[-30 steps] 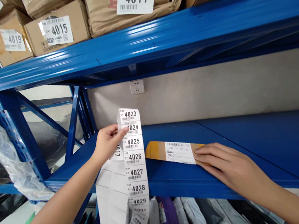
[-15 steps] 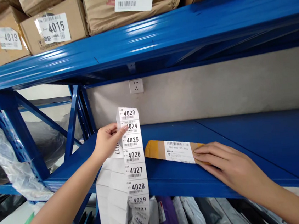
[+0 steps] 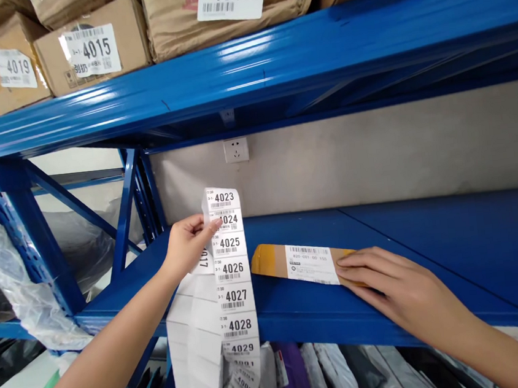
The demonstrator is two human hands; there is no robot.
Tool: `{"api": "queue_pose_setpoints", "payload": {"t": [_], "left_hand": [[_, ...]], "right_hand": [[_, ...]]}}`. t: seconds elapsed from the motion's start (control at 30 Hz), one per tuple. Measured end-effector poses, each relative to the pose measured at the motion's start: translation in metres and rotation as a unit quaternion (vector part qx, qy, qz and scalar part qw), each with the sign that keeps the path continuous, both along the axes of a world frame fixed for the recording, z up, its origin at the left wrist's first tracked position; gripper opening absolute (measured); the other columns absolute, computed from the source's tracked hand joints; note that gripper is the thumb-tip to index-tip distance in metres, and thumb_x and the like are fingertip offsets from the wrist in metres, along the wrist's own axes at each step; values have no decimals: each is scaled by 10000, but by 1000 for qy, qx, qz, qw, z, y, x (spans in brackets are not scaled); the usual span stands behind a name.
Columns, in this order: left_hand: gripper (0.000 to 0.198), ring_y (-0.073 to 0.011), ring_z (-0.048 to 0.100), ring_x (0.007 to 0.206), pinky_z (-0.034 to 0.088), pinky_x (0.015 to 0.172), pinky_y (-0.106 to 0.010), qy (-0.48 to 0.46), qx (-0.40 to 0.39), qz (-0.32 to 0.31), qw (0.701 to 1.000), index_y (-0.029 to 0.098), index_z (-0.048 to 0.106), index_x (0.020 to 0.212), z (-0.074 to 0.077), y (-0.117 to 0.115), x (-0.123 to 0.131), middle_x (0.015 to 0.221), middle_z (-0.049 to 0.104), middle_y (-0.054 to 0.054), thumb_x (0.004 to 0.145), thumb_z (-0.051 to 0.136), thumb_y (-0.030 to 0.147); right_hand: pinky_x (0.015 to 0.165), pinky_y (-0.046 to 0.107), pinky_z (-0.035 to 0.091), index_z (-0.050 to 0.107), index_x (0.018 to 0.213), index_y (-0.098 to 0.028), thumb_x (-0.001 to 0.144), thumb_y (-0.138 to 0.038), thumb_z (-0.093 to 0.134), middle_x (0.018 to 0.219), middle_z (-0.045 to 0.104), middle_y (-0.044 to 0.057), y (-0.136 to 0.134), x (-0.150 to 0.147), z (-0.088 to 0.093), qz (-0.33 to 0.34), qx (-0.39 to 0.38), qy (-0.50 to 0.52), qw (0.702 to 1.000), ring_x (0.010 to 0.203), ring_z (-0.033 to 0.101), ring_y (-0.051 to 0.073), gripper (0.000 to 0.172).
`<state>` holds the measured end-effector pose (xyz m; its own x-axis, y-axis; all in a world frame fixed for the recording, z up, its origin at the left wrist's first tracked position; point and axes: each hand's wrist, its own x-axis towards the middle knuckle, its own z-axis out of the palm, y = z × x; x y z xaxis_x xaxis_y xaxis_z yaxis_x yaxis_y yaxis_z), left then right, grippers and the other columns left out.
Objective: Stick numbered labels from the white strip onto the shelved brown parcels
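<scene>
Pinched between the thumb and fingers of my left hand (image 3: 193, 241) is a long strip of numbered barcode labels (image 3: 230, 269). Its top label reads 4023 and the numbers run on downward, with more of the strip folded behind and hanging below. My right hand (image 3: 392, 288) grips the right end of a narrow cardboard parcel (image 3: 270, 260) sealed with orange-brown tape. A white shipping label (image 3: 311, 262) faces me from the parcel. The parcel is at the blue shelf (image 3: 309, 318), to the right of the strip; its right end is hidden by my fingers.
On the upper shelf stand cardboard boxes (image 3: 94, 54) with number labels such as 4015 and 4011. A blue beam (image 3: 246, 75) crosses above my hands. Bagged parcels (image 3: 294, 378) are packed upright below. Plastic wrap (image 3: 13, 275) hangs around the left post.
Almost nothing differs. The label strip and the parcel sit very slightly lower in view, and both hands keep their hold.
</scene>
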<state>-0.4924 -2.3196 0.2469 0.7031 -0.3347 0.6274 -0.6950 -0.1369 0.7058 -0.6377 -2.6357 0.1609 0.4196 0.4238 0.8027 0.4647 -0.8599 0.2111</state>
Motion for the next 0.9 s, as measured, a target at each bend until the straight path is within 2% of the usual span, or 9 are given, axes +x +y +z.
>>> {"api": "queue_pose_setpoints", "payload": {"t": [0.17, 0.33, 0.4, 0.5, 0.6, 0.67, 0.7, 0.77, 0.9], "left_hand": [[290, -181, 669, 669, 516, 545, -238, -24, -8, 6, 1000, 145, 655, 731, -3, 0, 12, 748, 702, -77, 804, 687, 424], [309, -182, 661, 621, 497, 513, -230, 16, 9, -13, 1000, 136, 665, 759, -5, -5, 38, 712, 700, -73, 788, 690, 442], [334, -209, 682, 660, 529, 548, -256, 61, 21, -41, 997, 134, 681, 832, 0, -11, 48, 769, 719, -88, 769, 701, 462], [392, -237, 698, 695, 555, 588, -283, 96, 29, -63, 993, 129, 680, 864, 16, -23, 58, 810, 729, -104, 735, 718, 498], [445, -250, 702, 710, 561, 601, -293, 95, 28, -70, 993, 128, 674, 877, 33, -32, 67, 839, 733, -114, 697, 739, 530], [492, -256, 703, 714, 561, 601, -298, 101, 20, -66, 992, 128, 670, 912, 36, -34, 76, 853, 734, -118, 670, 753, 548], [516, -258, 703, 712, 560, 599, -299, 108, 11, -64, 992, 126, 668, 926, 35, -34, 81, 850, 734, -119, 656, 759, 557], [551, -257, 700, 697, 554, 590, -295, 125, -13, -58, 990, 122, 664, 926, 26, -33, 90, 826, 733, -118, 628, 769, 573], [565, -250, 690, 663, 534, 565, -282, 138, -60, -61, 987, 120, 659, 829, -4, -33, 101, 768, 726, -109, 572, 778, 608]], "right_hand": [[807, 354, 530, 657, 968, -200, 949, -186, 524, 997, 660, 64, 0, 2, -1, 5, 7, 14, 1000, 923, 617, 211, 136], [888, 402, 511, 568, 1168, -207, 955, -166, 498, 1102, 627, 80, 3, 2, 1, -30, 45, 56, 997, 1022, 572, 230, 228], [936, 412, 495, 504, 1258, -207, 946, -149, 500, 1179, 593, 92, 4, 2, 2, -50, 63, 73, 994, 1092, 538, 234, 318], [1002, 440, 452, 463, 1304, -205, 905, -131, 555, 1294, 509, 113, 6, 0, 3, -81, 72, 64, 992, 1203, 458, 258, 416], [954, 445, 470, 532, 1199, -177, 885, -153, 592, 1250, 511, 135, 9, -4, 1, -99, 78, 7, 992, 1156, 475, 280, 321], [833, 404, 508, 588, 1041, -165, 915, -184, 560, 1058, 584, 115, 11, -8, -3, -89, 72, -36, 993, 975, 548, 251, 131], [770, 377, 512, 600, 962, -166, 933, -199, 534, 955, 600, 94, 13, -10, -7, -81, 66, -49, 993, 879, 561, 229, 79], [686, 346, 503, 609, 886, -170, 956, -237, 496, 830, 605, 66, 18, -14, -17, -74, 54, -54, 994, 766, 560, 208, 149], [716, 388, 505, 640, 970, -181, 939, -303, 495, 852, 640, 73, 33, -18, -43, -118, 80, -73, 987, 767, 589, 238, 191]]}}
